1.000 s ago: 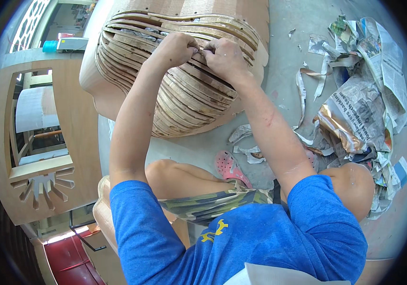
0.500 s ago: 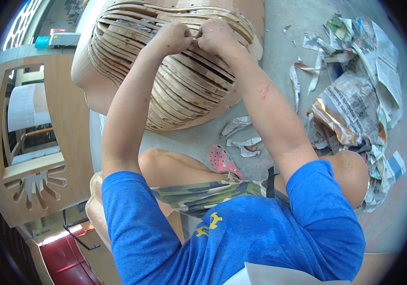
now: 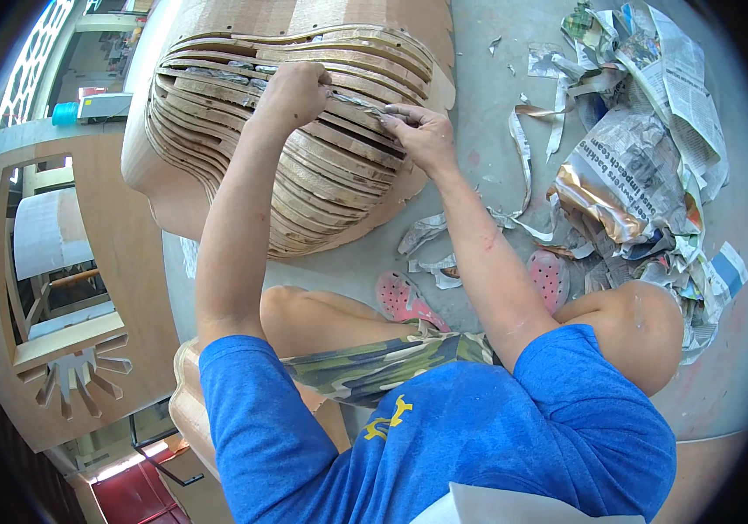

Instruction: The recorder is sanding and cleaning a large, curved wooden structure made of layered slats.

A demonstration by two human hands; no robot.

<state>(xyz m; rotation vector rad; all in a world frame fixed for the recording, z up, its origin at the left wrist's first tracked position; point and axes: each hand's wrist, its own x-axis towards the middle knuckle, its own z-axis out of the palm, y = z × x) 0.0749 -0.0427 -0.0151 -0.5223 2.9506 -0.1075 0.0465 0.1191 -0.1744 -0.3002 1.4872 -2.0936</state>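
Stretched between my two hands is a thin, twisted strip of newspaper (image 3: 355,101). My left hand (image 3: 297,94) is closed in a fist around one end, and my right hand (image 3: 424,138) pinches the other between thumb and fingers. Both hands are just above a curved wooden piece (image 3: 322,205) built of many bent slats with dark gaps between them. Grey crumpled paper (image 3: 232,74) shows in some of the gaps, left of my left hand. I cannot tell whether the strip touches the slats.
On the right of the grey floor lies a heap of crumpled newspaper (image 3: 632,166), with torn strips (image 3: 521,162) beside it. Pink clogs (image 3: 407,299) are below the slatted piece. A wooden panel with cutouts (image 3: 125,253) stands at left, near a red seat (image 3: 134,498).
My hands have moved apart, the right one going right and down, so the twisted strip now shows between them. The whole view has shifted slightly.
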